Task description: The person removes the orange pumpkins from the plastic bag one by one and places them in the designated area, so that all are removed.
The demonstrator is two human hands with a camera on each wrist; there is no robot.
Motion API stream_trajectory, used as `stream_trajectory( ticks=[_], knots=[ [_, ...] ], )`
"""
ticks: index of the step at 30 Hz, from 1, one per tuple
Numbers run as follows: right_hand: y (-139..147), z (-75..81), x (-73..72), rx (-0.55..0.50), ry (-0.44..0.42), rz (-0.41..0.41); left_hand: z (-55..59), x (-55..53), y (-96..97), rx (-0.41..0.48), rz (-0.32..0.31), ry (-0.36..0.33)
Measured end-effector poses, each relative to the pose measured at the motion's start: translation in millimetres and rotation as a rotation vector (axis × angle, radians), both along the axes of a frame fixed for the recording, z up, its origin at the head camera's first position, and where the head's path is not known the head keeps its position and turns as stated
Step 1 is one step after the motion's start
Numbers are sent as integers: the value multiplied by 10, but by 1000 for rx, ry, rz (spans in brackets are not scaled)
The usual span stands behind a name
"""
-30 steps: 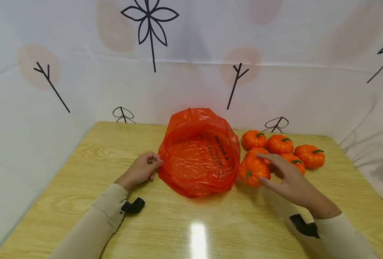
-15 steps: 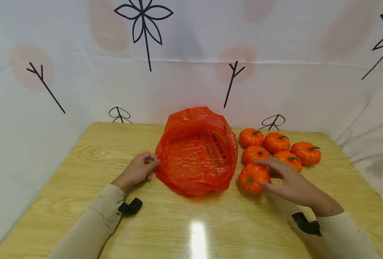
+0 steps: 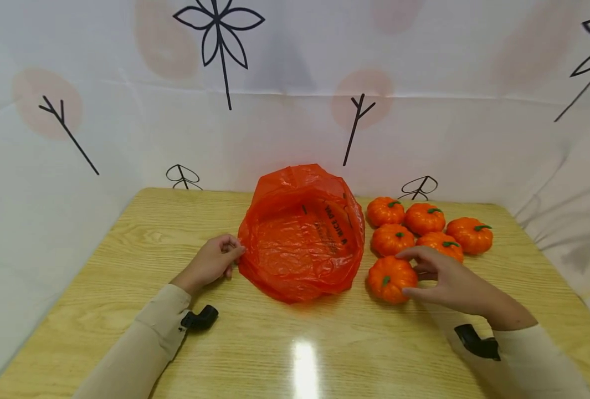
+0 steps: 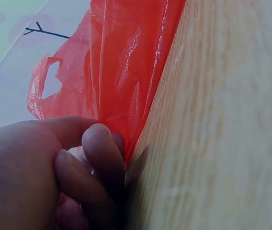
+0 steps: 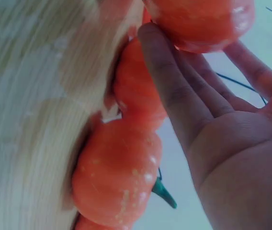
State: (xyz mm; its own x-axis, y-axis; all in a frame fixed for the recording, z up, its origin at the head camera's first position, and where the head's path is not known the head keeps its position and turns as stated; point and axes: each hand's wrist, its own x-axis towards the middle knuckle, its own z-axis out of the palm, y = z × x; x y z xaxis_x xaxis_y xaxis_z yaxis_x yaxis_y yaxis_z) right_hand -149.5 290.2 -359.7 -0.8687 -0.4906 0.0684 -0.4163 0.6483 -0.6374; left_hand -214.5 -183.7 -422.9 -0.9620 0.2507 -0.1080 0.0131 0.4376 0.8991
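Note:
My left hand (image 3: 216, 257) pinches the left edge of a red plastic bag (image 3: 299, 249) between thumb and fingers. The bag stands on the table with its mouth spread wide, and printed lettering shows on its far inner wall. One looped bag handle (image 4: 42, 88) appears in the left wrist view. My right hand (image 3: 449, 282) is at the right side of the nearest small orange pumpkin (image 3: 390, 280), thumb and index fingertips at its edge. That pumpkin sits on the table, green stem up. In the right wrist view, the fingers (image 5: 174, 88) are nearly straight beside it.
Several more orange pumpkins with green stems cluster behind the right hand, including one pumpkin (image 3: 393, 239) just behind the nearest one and another pumpkin (image 3: 469, 235) farther right. The wooden table (image 3: 255, 349) ends at a patterned white cloth (image 3: 285, 127) behind.
The nearest pumpkin has come down from a tilted, raised position onto the table. My right hand has shifted slightly right from it, its grip loosened. The left hand keeps its pinch on the bag.

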Motion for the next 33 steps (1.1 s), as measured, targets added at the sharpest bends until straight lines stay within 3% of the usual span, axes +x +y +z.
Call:
stream_trajectory(
  ticks=[6, 16, 28, 33],
  knots=[
    [58, 17, -19, 2, -36, 32, -20, -4, -29, -4, 4, 0],
    [111, 39, -36, 61, -71, 16, -4, -5, -41, -9, 6, 2],
    [148, -87, -41, 60, -144, 62, -101, 17, -70, -3, 18, -20],
    [136, -32, -20, 119, -124, 31, -109, 1, -63, 27, 20, -22]
  ],
)
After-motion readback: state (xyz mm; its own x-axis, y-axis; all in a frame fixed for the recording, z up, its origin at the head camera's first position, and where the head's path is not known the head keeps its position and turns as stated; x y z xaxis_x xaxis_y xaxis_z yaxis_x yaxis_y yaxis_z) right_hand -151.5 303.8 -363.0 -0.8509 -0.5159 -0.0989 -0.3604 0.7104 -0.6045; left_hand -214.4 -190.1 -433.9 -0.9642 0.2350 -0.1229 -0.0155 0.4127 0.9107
